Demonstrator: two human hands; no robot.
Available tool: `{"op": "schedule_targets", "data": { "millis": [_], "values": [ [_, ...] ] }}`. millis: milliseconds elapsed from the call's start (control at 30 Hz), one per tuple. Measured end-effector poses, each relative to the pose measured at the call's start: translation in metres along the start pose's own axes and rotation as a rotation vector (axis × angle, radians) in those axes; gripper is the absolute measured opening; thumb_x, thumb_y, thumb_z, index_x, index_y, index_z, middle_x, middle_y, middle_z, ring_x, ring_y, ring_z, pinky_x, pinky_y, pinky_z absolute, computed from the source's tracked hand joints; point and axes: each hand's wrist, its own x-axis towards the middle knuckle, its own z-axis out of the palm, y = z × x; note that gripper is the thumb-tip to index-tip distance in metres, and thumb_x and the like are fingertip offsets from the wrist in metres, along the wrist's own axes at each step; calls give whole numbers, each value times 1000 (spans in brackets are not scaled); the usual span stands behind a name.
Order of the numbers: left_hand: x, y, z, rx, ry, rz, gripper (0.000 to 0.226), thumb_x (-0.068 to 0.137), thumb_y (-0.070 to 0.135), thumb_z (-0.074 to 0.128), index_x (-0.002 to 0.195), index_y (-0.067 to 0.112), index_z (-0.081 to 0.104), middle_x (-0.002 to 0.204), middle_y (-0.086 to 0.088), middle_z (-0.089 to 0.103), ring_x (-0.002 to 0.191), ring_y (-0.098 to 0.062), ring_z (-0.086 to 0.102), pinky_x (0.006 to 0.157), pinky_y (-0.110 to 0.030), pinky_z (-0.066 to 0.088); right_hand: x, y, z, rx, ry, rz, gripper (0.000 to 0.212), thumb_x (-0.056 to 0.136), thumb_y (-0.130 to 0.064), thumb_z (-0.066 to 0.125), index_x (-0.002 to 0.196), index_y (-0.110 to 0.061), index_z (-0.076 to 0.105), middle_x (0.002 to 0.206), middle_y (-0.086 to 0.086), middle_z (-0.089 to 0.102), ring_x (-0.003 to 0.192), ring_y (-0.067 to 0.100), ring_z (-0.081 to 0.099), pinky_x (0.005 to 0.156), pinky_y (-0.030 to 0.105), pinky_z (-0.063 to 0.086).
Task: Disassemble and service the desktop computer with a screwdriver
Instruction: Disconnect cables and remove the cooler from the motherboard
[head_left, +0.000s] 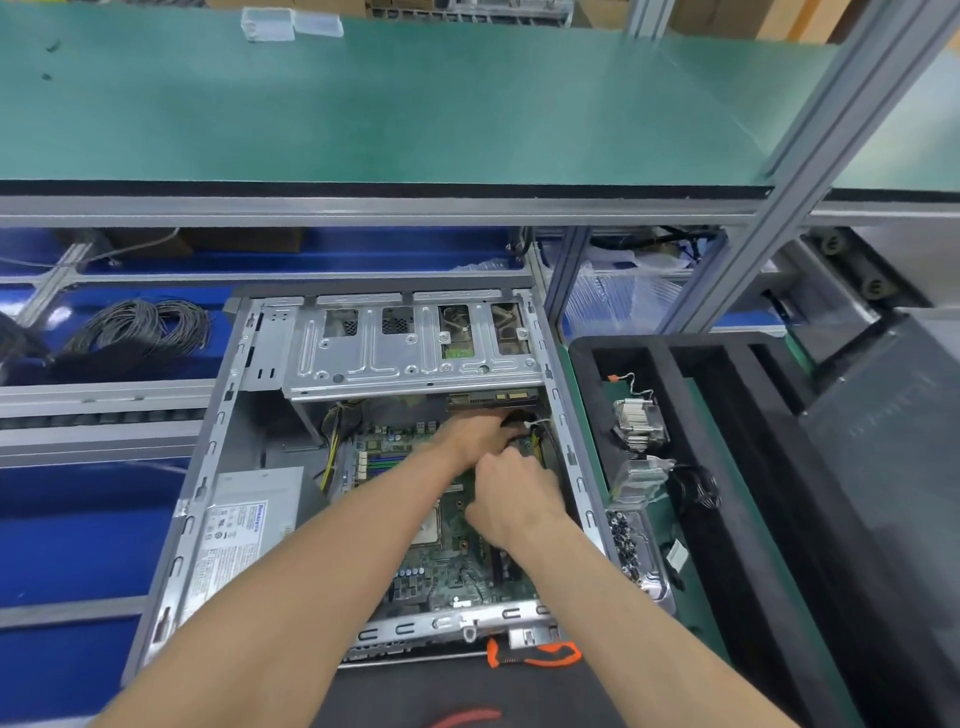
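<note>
Head view, left hand (475, 436) gripping black cable (514, 419), right hand (511, 501) curled beside.

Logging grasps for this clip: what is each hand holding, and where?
Left hand grips a black cable near its connector end; right hand has curled fingers, its grip hidden.

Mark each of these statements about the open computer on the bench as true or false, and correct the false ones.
1. Both hands reach inside the open computer case. True: the left hand and right hand work over the motherboard, near its far right corner.
2. The power supply lies to the right of the motherboard. False: it lies to its left.
3. The orange-handled tool is held in the right hand. False: it lies by the case's near edge.
4. A removed heatsink lies in the black foam tray to the right of the case. True.
5. A coil of cable rests on the green shelf. False: it lies left of the case.
</note>
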Motion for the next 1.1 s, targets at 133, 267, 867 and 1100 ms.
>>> {"op": "schedule_targets", "data": {
  "millis": [133, 267, 867, 1100],
  "values": [
    [8, 3, 9, -7, 57, -42, 41, 105, 47, 37, 134, 23, 53, 122, -15, 66, 105, -30, 63, 74, -31, 40, 2, 1, 5, 18, -133, 6, 43, 91, -25, 61, 127, -2, 58, 140, 22, 48, 126, 39, 51, 89, 45, 50],
    [12, 3, 13, -54, 84, -111, 31, 105, 36, 41, 118, 16, 60, 118, -17, 67, 95, -28, 60, 73, -29, 37, 5, 1, 7, 8, -199, 7, 56, 92, -29, 60, 139, -1, 48, 156, 22, 31, 141, 43, 33, 101, 52, 46],
    [13, 9, 15, -188, 131, -208, 47, 96, 23, 44, 50, 15, 49, 57, 5, 52, 69, -17, 47, 49, -13, 25, 9, 4, 12, 22, -244, -17, 66, 94, -29, 59, 149, 0, 36, 163, 24, 16, 150, 43, 13, 108, 55, 41],
    [9, 11, 15, -144, 150, -206, 34, 74, 31, 35, 44, 16, 40, 40, 8, 42, 47, -1, 37, 45, -13, 30, 7, 3, 8, 23, -271, -11, 57, 92, -28, 60, 141, -1, 47, 156, 26, 31, 145, 44, 27, 104, 52, 44]
  ]
}}
